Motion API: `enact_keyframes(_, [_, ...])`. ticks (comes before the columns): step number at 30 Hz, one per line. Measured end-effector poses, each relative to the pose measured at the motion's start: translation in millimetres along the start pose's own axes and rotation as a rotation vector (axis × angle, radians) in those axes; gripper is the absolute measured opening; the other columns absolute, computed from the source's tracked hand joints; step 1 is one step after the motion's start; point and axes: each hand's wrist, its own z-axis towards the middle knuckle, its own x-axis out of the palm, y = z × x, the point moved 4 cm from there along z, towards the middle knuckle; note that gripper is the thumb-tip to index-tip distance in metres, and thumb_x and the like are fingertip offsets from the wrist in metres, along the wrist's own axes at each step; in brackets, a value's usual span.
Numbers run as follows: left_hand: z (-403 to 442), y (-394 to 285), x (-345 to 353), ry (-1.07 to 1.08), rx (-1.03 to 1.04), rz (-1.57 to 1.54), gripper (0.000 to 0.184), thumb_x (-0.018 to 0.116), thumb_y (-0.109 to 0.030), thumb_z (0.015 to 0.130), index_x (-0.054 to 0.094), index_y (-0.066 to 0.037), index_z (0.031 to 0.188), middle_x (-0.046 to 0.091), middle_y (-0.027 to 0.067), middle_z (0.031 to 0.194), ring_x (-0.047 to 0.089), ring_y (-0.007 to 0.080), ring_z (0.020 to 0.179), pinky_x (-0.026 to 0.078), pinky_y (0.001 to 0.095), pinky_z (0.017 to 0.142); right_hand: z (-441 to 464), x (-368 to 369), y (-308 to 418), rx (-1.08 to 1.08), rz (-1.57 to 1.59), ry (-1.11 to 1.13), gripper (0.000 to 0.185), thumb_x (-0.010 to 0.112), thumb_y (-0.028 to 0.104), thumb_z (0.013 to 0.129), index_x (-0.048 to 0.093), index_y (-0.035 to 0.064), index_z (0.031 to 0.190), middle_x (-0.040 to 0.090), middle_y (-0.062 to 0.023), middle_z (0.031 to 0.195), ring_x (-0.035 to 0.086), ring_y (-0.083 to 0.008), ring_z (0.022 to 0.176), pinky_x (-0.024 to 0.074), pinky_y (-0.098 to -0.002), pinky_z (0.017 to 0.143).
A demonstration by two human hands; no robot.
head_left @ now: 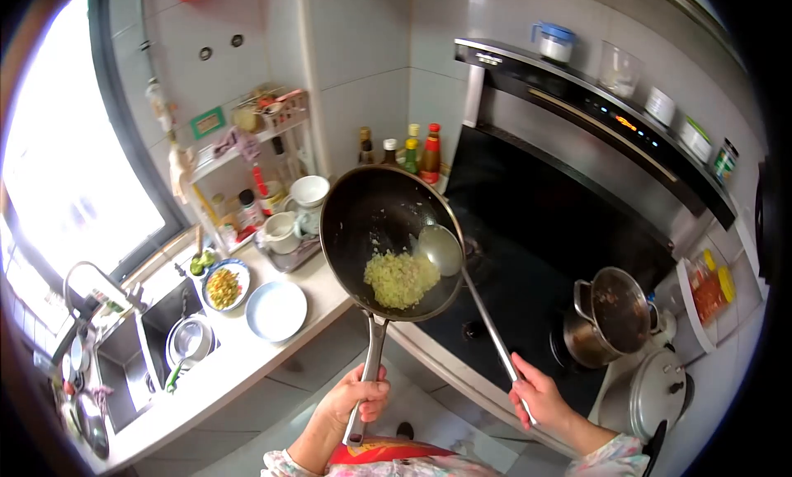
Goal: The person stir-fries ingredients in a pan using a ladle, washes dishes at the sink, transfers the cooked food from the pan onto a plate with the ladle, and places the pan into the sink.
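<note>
My left hand [355, 399] is wrapped round the metal handle of a dark wok [363, 221], which is lifted and tilted toward me over the counter's corner. Pale yellow-green chopped food [400, 281] lies in the lower part of the wok. In my right hand [540, 394] is the long handle of a metal ladle [441, 248]. Its bowl rests inside the wok at the right edge of the chopped food. Just left of the wok, a pale round plate [276, 310] sits on the counter.
A patterned plate of mixed chopped food [223, 287] stands beside the sink [124, 370]. Sauce bottles [430, 155] line the back corner. On the black stove [495, 312] is a steel pot [615, 316]; a lidded pot [656, 390] stands at right.
</note>
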Motion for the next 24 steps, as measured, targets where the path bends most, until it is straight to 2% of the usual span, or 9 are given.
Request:
enact_keyframes(2, [-13,-3,-2,-0.035,0.059,0.005,0.022,0.058,0.004,0.075,0.044,-0.008,0.086,0.041,0.0001,0.059,0.038,0.0089,0.041,0.029,0.0222,0.035,-9,22,-1,0.088,0.176,0.139,0.056,0.038,0.006,0.091,0.018,0.0126,0.143,0.05,-0.0091,0.074,0.046,-0.0116,0.044,0.0415,-0.0261,0.037])
enact_keyframes(3, [-20,-4,-5,-0.053,0.085,0.012,0.022,0.057,0.004,0.075,0.043,-0.009,0.086,0.04,-0.0001,0.058,0.038,0.0088,0.041,0.029,0.0221,0.035,-12,39,-1,0.147,0.199,0.204,0.053,0.036,0.008,0.093,0.021,0.0195,0.142,0.051,-0.0106,0.072,0.045,-0.0144,0.041,0.0398,-0.0267,0.035])
enact_keyframes(6, [-42,-12,-21,-0.145,0.142,0.02,0.022,0.059,0.004,0.076,0.046,-0.008,0.089,0.039,0.0001,0.057,0.036,0.0075,0.039,0.027,0.0222,0.032,-16,82,14,0.336,0.73,0.539,0.047,0.034,0.013,0.095,0.026,0.0199,0.141,0.045,-0.0094,0.076,0.038,-0.0103,0.044,0.0374,-0.0235,0.038])
enact_keyframes(9, [-77,-23,-34,-0.199,0.179,0.008,0.023,0.059,0.004,0.075,0.046,-0.008,0.089,0.038,-0.0002,0.056,0.035,0.0071,0.038,0.027,0.0223,0.031,-10,114,22,0.364,0.833,0.667,0.046,0.033,0.014,0.096,0.026,0.0185,0.14,0.043,-0.0086,0.076,0.037,-0.0094,0.044,0.0367,-0.0224,0.038])
enact_keyframes(13, [-119,-31,-50,-0.238,0.214,-0.023,0.026,0.059,0.004,0.073,0.041,-0.008,0.088,0.038,-0.0005,0.057,0.036,0.0075,0.039,0.027,0.0224,0.033,-2,144,34,0.331,0.786,0.689,0.048,0.035,0.011,0.095,0.023,0.0143,0.141,0.042,-0.0082,0.076,0.038,-0.0087,0.044,0.0361,-0.0218,0.037])
enact_keyframes(16, [-149,-36,-66,-0.256,0.256,-0.054,0.027,0.06,0.004,0.073,0.041,-0.008,0.088,0.038,-0.0002,0.057,0.036,0.0075,0.039,0.027,0.0226,0.033,7,162,37,0.29,0.63,0.681,0.053,0.036,0.006,0.092,0.02,0.0132,0.142,0.043,-0.0088,0.075,0.038,-0.0092,0.043,0.0369,-0.0222,0.037])
enact_keyframes(19, [-176,-42,-85,-0.273,0.303,-0.074,0.027,0.06,0.005,0.072,0.042,-0.008,0.087,0.04,0.0004,0.057,0.037,0.0077,0.039,0.027,0.0229,0.033,22,177,29,0.293,0.615,0.706,0.055,0.036,0.003,0.09,0.02,0.0131,0.142,0.043,-0.0092,0.075,0.038,-0.0095,0.041,0.0365,-0.0228,0.036])
enact_keyframes(24, [-217,-50,-95,-0.394,0.356,-0.1,0.027,0.06,0.005,0.072,0.041,-0.009,0.085,0.04,0.0006,0.056,0.037,0.0077,0.038,0.028,0.0229,0.032,39,196,29,0.275,0.619,0.702,0.061,0.042,0.0,0.088,0.02,0.0153,0.142,0.045,-0.0102,0.072,0.04,-0.0103,0.041,0.0367,-0.0239,0.035])
